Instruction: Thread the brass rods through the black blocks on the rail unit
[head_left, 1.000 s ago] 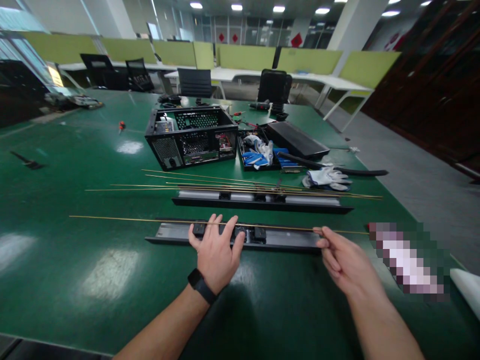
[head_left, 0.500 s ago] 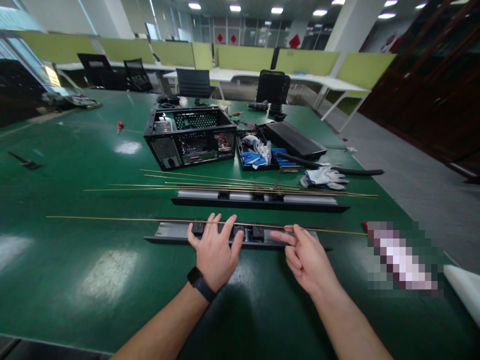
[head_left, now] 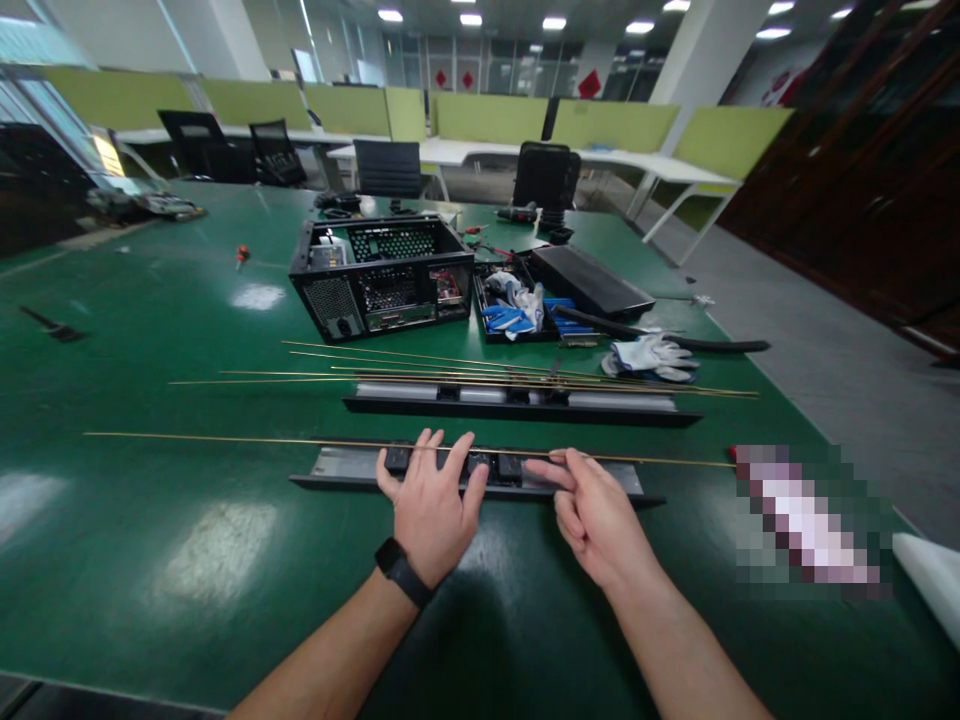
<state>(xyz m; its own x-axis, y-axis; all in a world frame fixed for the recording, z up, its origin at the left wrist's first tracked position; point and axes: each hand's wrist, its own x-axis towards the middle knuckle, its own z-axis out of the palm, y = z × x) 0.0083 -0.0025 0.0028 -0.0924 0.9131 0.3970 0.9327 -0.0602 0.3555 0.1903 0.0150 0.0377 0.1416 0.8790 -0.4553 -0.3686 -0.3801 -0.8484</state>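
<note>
A long thin brass rod (head_left: 225, 439) lies across a flat grey and black power strip housing (head_left: 592, 480) near the table's front. My left hand (head_left: 431, 500) rests flat on the middle of that housing, fingers spread over its black sockets, with a black watch on the wrist. My right hand (head_left: 592, 510) is just to the right of it, thumb and forefinger pinched on the rod above the housing. A second housing (head_left: 525, 403) lies further back with several more brass rods (head_left: 450, 372) on and behind it.
On the green table (head_left: 187, 560) stand an open black computer case (head_left: 382, 275), a black tray with blue and white gloves (head_left: 514, 305), a flat black lid (head_left: 592, 280), white gloves (head_left: 649, 356) and a black hose (head_left: 720, 345). Office chairs and desks stand behind.
My right hand has slid left along the rod, from the housing's right end to beside my left hand. The rod has shifted to the left. My left hand has stayed put.
</note>
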